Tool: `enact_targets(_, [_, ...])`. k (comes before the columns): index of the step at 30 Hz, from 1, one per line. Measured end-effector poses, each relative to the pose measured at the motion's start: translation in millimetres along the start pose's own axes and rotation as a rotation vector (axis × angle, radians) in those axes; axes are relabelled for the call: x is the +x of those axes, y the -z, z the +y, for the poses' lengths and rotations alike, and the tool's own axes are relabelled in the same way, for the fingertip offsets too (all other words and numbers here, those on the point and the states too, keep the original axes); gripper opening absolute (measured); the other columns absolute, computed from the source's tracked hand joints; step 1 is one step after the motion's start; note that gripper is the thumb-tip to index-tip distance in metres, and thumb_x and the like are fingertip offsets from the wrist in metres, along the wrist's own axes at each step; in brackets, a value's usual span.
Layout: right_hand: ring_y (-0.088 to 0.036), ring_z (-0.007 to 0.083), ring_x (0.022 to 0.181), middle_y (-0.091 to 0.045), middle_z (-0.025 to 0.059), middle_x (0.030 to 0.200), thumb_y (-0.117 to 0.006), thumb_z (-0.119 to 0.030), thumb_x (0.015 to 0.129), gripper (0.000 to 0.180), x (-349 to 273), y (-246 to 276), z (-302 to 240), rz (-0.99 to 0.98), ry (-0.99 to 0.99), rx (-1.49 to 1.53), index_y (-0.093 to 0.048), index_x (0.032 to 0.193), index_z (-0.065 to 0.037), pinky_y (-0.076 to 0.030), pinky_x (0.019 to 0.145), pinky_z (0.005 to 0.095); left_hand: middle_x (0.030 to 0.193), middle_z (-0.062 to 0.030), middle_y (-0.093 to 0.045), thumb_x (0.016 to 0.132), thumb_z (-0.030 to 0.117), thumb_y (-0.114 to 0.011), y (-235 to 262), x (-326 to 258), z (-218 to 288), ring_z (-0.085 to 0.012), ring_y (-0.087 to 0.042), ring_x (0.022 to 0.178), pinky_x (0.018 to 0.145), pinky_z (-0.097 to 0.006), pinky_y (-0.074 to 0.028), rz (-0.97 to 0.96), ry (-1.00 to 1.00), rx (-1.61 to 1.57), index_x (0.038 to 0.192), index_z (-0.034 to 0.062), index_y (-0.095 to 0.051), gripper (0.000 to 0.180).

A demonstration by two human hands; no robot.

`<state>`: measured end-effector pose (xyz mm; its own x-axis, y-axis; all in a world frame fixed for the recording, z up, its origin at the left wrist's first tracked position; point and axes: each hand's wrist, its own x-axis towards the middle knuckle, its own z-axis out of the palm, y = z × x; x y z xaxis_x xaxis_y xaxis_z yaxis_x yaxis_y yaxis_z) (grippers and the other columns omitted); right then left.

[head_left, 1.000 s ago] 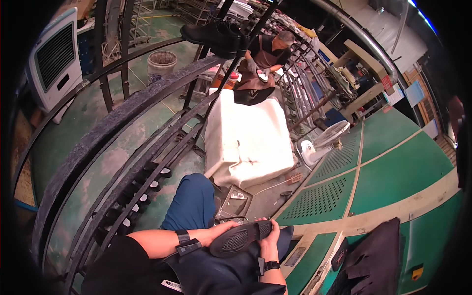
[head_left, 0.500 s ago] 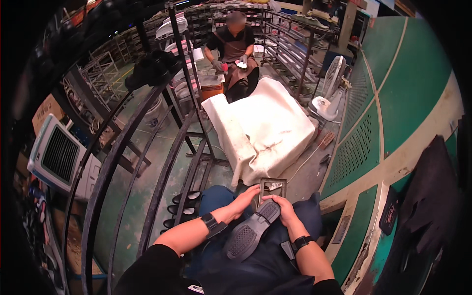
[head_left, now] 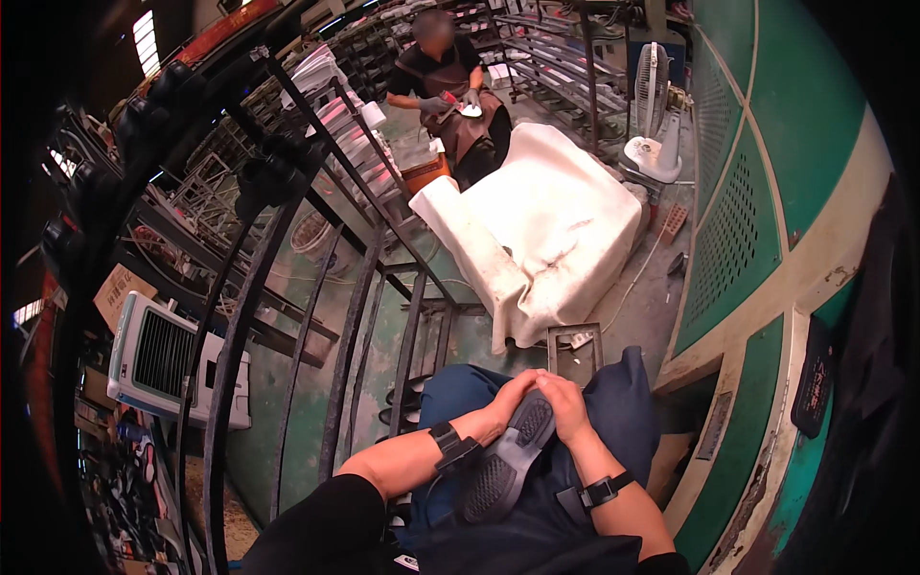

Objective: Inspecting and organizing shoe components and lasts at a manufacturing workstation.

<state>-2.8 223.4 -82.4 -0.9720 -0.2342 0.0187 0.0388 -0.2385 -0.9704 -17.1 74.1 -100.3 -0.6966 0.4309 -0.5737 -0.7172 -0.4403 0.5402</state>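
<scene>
A dark shoe lies across my lap with its grey-black treaded sole (head_left: 491, 486) turned up and its heel block (head_left: 533, 420) pointing away from me. My left hand (head_left: 514, 399) is closed against the left side of the heel end. From the right, my right hand (head_left: 565, 404) curls around the same end. The fingertips of both hands meet just beyond the heel, and their undersides are hidden. The shoe's upper is hidden beneath the sole. Just past my hands stands an open rectangular metal frame (head_left: 553, 353) with whitish scraps in it.
A bulky block under a whitish cloth (head_left: 546, 206) stands ahead. Black metal racks (head_left: 350, 331) rise on my left, with an air cooler (head_left: 168, 355) beyond. Green metal panels (head_left: 736, 225) line the right, near a fan (head_left: 653, 105). A gloved, aproned person (head_left: 448, 81) sits working across from me.
My left hand has moved from beside the metal frame to the shoe's heel, meeting my right hand. The view has shifted, so the surroundings sit differently in the picture.
</scene>
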Motion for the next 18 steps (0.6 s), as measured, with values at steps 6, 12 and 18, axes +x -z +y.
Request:
enact_targets(6, [-0.067,0.0287,0.104,-0.071,0.02,0.105,-0.059,-0.025,0.094,0.034,-7,-7,-15,0.013,0.106,-0.204,-0.068,0.086,0.006,-0.048,0.091,0.0335,0.097,-0.0053,-0.068,0.099,0.028,-0.044,-10,-17,5,-0.0139,-0.064,0.088,0.078,-0.026,-0.05,-0.138,-0.109,0.041,0.108,0.0032,-0.065,0.034])
enact_targets(12, [-0.068,0.0265,0.098,-0.071,0.0172,0.098,-0.056,-0.024,0.095,0.033,-9,-21,-30,-0.04,0.24,-0.287,-0.068,0.09,0.006,-0.049,0.087,0.0333,0.095,-0.0071,-0.069,0.1,0.032,-0.044,12,-9,4,-0.0145,-0.064,0.088,0.082,-0.026,-0.049,-0.234,-0.464,0.355,0.108,0.0011,-0.066,0.039])
enact_targets(18, [-0.068,0.0209,0.075,-0.072,0.014,0.083,-0.042,-0.031,0.101,0.049,15,15,-2,0.016,-0.148,0.264,-0.071,0.088,0.007,-0.052,0.074,0.0294,0.113,-0.0084,-0.069,0.105,0.044,-0.039,12,-24,-1,-0.016,-0.066,0.099,0.09,-0.027,-0.051,0.028,-0.094,0.179,0.124,0.0032,-0.062,0.05])
